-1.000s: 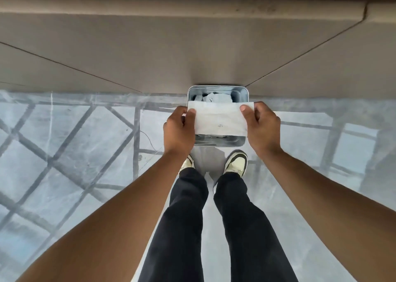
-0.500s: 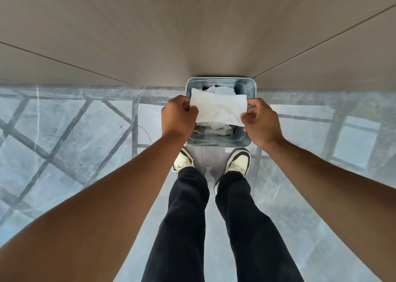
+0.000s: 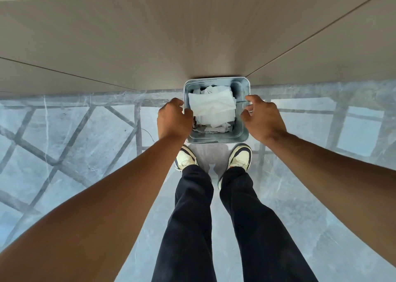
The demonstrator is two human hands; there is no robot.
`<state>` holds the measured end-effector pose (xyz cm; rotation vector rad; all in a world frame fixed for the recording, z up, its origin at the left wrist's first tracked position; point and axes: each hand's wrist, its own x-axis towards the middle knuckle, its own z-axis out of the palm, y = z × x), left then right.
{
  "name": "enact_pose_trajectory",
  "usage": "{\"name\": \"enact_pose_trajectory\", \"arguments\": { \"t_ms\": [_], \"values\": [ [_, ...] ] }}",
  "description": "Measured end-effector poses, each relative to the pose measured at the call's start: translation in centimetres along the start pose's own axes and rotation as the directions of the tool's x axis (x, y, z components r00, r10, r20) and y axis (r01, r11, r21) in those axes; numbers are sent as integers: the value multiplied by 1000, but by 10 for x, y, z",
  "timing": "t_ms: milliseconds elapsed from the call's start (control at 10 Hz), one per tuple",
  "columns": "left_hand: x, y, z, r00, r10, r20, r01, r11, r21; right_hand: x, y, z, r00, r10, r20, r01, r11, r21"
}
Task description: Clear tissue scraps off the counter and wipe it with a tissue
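1. a square metal bin (image 3: 216, 139) with rounded corners and a dull galvanised sheen stands on the floor (image 3: 75, 136), its far side against a beige panel wall (image 3: 192, 35) of matte, faintly streaked surface crossed by thin seams.
2. inside the bin lies a white tissue (image 3: 211, 106), a soft, creased sheet spread roughly flat over a heap of crumpled tissue scraps (image 3: 216, 127) that show at its near edge and at the bin's far corners.
3. the floor around the bin is glossy grey marble with pale veins; it mirrors a dark lattice of bars to the bin's left and right.
4. the left hand (image 3: 173, 119) is curled at the bin's left rim, knuckles up, fingers bent inward; it covers that rim, so whether it touches the tissue or holds anything cannot be told.
5. the right hand (image 3: 262, 117) hovers at the bin's right rim, loosely spread with fingers half bent and nothing in it.
6. the tissue lies between the two hands and lower, down within the bin walls.
7. just near of the bin stand two cream and black shoes (image 3: 240, 156), with black trouser legs (image 3: 192, 217) cut off by the bottom edge.
8. the bin's floor is hidden under the paper.
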<state>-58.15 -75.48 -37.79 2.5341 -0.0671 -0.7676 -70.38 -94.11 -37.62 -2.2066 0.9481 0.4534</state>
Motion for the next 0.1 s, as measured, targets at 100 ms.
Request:
{"name": "enact_pose_trajectory", "arguments": {
  "t_ms": [100],
  "values": [
    [-7, 2, -12, 999, -13, 40, 12, 999, 49, -8, -5, -12, 999, 12, 41, -11, 1000, -21]
  ]
}}
